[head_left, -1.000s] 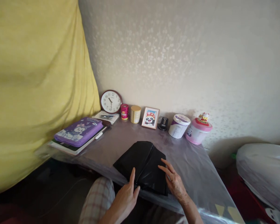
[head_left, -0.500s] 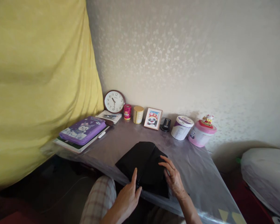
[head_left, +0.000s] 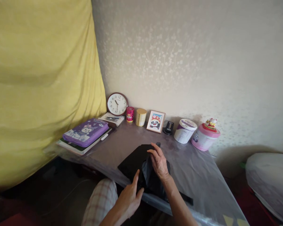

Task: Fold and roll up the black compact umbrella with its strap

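Observation:
A piece of black fabric (head_left: 131, 160), folded into flat panels, lies at the table's near edge; I cannot tell what kind of article it is. My left hand (head_left: 130, 195) grips its near edge, index finger stretched along the top and thumb apart, the other fingers hidden underneath. Over the right part is my right hand (head_left: 159, 163), its fingers bent and pinching a raised fold. Below that fold a greyish inner side (head_left: 145, 171) shows. A black strap (head_left: 186, 198) sticks out to the right beneath my right forearm.
Along the wall stand a clock (head_left: 117, 104), a pink can (head_left: 130, 115), a yellow tin (head_left: 141, 117), a panda picture frame (head_left: 156, 121), a small black device (head_left: 169, 128), a white-purple tub (head_left: 185, 131) and a pink-lidded tub (head_left: 205, 138). A purple case (head_left: 86, 132) lies left on books.
My right hand has moved left and up, lifting a fold of the black fabric and baring its greyish inner side. The strap now shows at right. My left hand stays nearly still.

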The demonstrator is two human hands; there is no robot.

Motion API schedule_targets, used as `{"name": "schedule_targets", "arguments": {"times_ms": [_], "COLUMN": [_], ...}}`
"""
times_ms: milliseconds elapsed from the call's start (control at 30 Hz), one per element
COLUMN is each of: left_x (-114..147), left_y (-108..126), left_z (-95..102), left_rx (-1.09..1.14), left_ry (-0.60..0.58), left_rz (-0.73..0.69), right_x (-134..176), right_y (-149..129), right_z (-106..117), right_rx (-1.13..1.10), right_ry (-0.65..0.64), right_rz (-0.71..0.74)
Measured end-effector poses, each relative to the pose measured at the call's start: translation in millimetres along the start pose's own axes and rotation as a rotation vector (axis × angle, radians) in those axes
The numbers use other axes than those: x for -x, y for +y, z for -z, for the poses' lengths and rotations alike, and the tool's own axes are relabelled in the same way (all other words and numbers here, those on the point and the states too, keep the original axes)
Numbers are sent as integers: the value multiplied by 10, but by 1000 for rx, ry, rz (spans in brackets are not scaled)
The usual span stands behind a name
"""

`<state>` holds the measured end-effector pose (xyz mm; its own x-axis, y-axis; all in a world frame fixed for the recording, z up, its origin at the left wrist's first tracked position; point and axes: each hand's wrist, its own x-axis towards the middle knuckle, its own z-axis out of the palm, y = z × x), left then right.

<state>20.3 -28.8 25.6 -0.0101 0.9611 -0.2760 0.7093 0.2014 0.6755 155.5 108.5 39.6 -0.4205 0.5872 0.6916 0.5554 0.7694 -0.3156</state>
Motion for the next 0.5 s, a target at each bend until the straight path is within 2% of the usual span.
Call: {"name": "schedule_targets", "arguments": {"times_ms": [133, 367, 500], "left_x": [23, -42, -67], "left_y": [5, -123, -159], "left_z": [-12, -256, -302], "left_rx": [9, -56, -75], "left_ry": [0, 17, 15], "left_rz": [-21, -32, -45], "right_x": [-42, -32, -30], "right_y": [-17, -73, -82], "right_z": [-109, -365, -423], "right_rx": [-6, 6, 61], "right_ry": [-21, -137, -203], "right_rz": [14, 12, 1]}}
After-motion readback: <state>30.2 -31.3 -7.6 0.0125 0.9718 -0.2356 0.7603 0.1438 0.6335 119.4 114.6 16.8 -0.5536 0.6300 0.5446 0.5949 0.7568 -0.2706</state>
